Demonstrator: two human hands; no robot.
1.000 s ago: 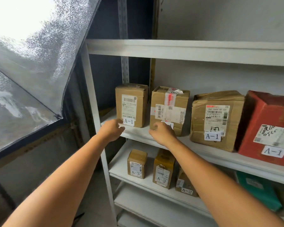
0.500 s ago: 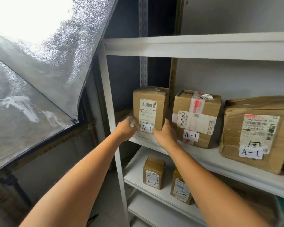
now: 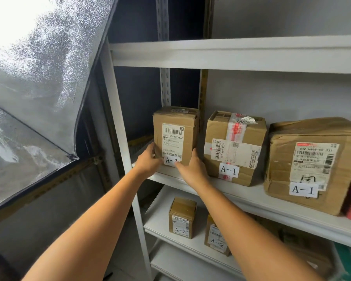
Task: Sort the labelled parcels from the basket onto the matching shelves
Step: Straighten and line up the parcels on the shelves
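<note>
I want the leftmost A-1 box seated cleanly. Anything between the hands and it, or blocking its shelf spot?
Nothing visible. The left hand and right hand hold the box on the shelf, clear of the neighbouring box.

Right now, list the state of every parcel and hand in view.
Left A-1 parcel: upright, gripped at both sides.
Left hand: grips its left edge.
Right hand: grips its right edge.
Taped A-1 parcel: upright, not gripped.
Large A-1 parcel: crumpled, not gripped.
Left A-2 parcel: upright, not gripped.
</note>
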